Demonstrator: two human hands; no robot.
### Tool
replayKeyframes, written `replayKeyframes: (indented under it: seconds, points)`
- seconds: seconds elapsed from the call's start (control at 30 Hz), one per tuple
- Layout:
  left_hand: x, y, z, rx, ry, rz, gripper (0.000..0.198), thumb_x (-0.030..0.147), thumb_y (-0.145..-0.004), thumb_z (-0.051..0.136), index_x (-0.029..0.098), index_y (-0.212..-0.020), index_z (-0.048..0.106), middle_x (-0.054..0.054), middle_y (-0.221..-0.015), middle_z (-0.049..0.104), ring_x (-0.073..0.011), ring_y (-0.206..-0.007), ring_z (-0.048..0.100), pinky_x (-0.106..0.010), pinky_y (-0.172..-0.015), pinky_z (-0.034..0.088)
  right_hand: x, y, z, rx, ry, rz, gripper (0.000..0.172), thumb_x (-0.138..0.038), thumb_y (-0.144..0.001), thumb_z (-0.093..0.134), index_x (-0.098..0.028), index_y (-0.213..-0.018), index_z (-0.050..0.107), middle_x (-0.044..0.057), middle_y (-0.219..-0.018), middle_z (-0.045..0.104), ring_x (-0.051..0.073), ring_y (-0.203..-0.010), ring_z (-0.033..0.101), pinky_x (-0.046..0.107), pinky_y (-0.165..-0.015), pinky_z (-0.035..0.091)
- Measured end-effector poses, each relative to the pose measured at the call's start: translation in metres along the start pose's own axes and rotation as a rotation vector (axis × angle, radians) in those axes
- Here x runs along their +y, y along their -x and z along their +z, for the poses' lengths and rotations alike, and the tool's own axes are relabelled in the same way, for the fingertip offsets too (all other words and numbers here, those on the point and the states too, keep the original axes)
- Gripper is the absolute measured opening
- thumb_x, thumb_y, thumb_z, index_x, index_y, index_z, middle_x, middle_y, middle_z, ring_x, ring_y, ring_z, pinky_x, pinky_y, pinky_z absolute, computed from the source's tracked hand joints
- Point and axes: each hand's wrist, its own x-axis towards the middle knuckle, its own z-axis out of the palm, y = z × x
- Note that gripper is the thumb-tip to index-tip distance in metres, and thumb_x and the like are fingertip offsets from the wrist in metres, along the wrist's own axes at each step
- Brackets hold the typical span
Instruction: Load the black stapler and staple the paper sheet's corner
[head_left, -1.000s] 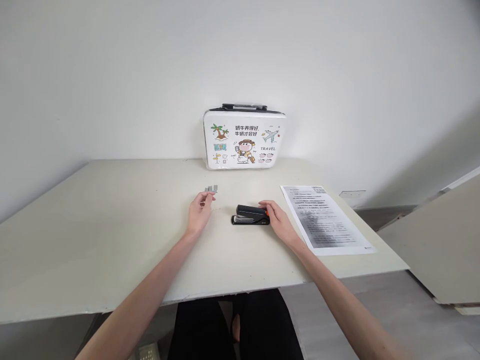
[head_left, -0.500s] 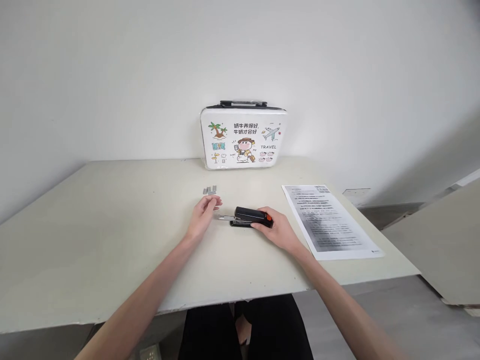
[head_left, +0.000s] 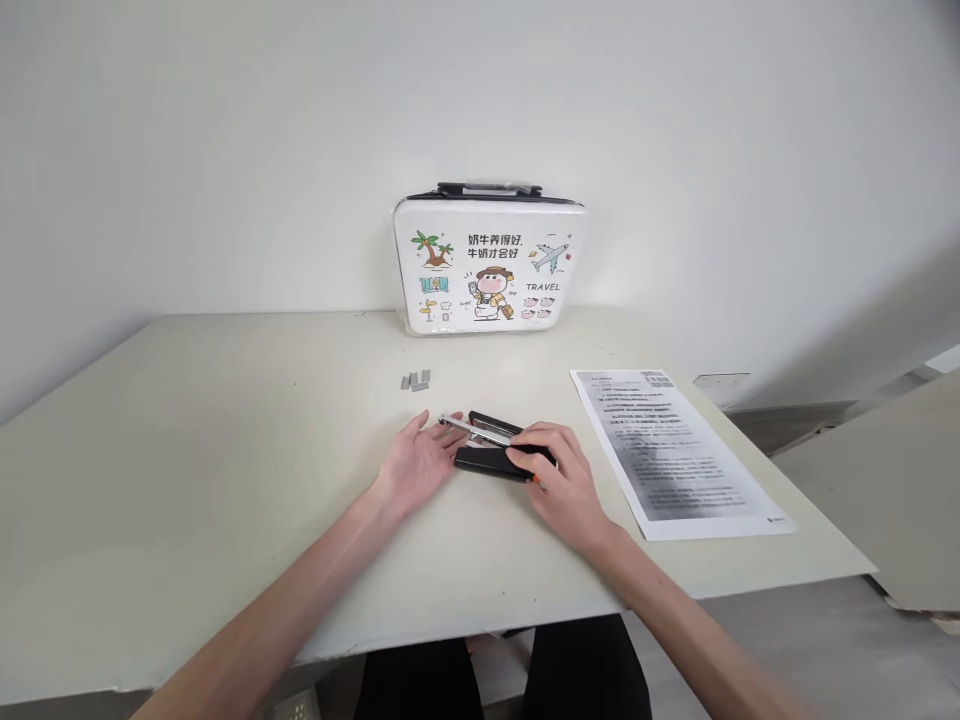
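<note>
A black stapler with an orange rear button lies near the middle of the pale table. Its silver staple tray sticks out toward the left. My right hand grips the stapler's back end from above, fingers curled over it. My left hand rests palm-up beside the tray, and its fingertips touch or pinch the tray's tip. Several grey staple strips lie on the table just beyond my left hand.
A white carry case with cartoon travel pictures stands against the wall at the table's back. A printed sheet of paper lies to the right of the stapler, near the table's right edge. My dark-clothed legs show under the front edge.
The stapler's silver tray has slid out to the left. My left hand came back from the staple strips to the tray's tip. My right hand shifted over the stapler's rear.
</note>
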Motion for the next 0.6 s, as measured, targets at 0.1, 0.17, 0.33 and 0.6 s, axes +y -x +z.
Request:
replayKeyframes:
  seconds: [0.1, 0.17, 0.33, 0.6]
  points:
    - [-0.0013, -0.0004, 0.0002, -0.032, -0.077, 0.017, 0.041, 0.049, -0.099, 0.043, 0.017, -0.105, 0.069, -0.019, -0.123, 0.072, -0.0335, -0.122, 0.067, -0.051, -0.109, 0.052, -0.0044, -0.0031, -0.0001, 0.006, 0.072, -0.07, 0.037, 0.002, -0.092, 0.06, -0.031, -0.108, 0.068, 0.005, -0.107, 0.073, 0.024, -0.108, 0.067, 0.041, -0.084, 0.059]
    - [-0.0025, -0.0008, 0.0004, -0.043, -0.086, 0.02, 0.039, 0.049, -0.099, 0.043, 0.018, -0.103, 0.068, -0.019, -0.125, 0.072, -0.0343, -0.126, 0.065, -0.053, -0.108, 0.052, -0.0062, -0.0044, -0.0003, -0.002, 0.107, -0.103, 0.03, -0.002, -0.093, 0.064, -0.03, -0.104, 0.068, 0.005, -0.106, 0.075, 0.023, -0.106, 0.068, 0.039, -0.084, 0.058]
    - [-0.0033, -0.0025, 0.0011, -0.012, -0.046, 0.003, 0.039, 0.046, -0.099, 0.043, 0.018, -0.101, 0.069, -0.019, -0.116, 0.074, -0.0361, -0.122, 0.066, -0.055, -0.105, 0.053, -0.0062, -0.0051, -0.0001, -0.002, 0.126, -0.119, 0.027, -0.004, -0.095, 0.064, -0.03, -0.103, 0.067, 0.004, -0.107, 0.075, 0.022, -0.107, 0.069, 0.039, -0.084, 0.058]
    - [0.0018, 0.0051, 0.009, 0.118, -0.11, 0.17, 0.025, 0.037, -0.091, 0.061, 0.017, -0.102, 0.071, -0.011, -0.096, 0.069, -0.0251, -0.098, 0.067, -0.04, -0.091, 0.056, 0.0018, -0.004, -0.0086, 0.118, 0.066, 0.057, 0.053, 0.009, -0.083, 0.052, -0.031, -0.115, 0.066, 0.006, -0.11, 0.07, 0.025, -0.108, 0.064, 0.044, -0.086, 0.056]
